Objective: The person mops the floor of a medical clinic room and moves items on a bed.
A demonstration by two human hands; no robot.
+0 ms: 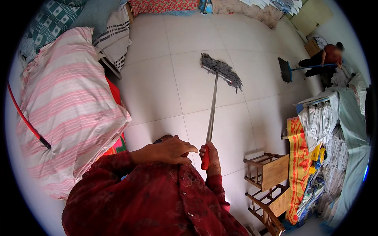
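My right hand [212, 156] is closed around the red grip of a mop [211, 115] with a silver metal pole. The pole runs forward over the pale tiled floor [153, 88] to a wide grey string mop head [220, 69], which lies on the tiles at a slant. In front of my body, at the waist of the red patterned shirt [147, 197], my left hand [174, 150] hovers with fingers bent, off the mop pole. Whether anything lies under its fingers is hidden, though a small bit of red shows there.
Pink-striped cloth [73, 112] covers a large piece at left. Wooden chairs [274, 172] stand at lower right beside piled, cloth-draped goods [319, 118]. Another person [332, 56] at far right holds a blue-handled broom [286, 70]. Covered bundles [165, 6] line the far edge.
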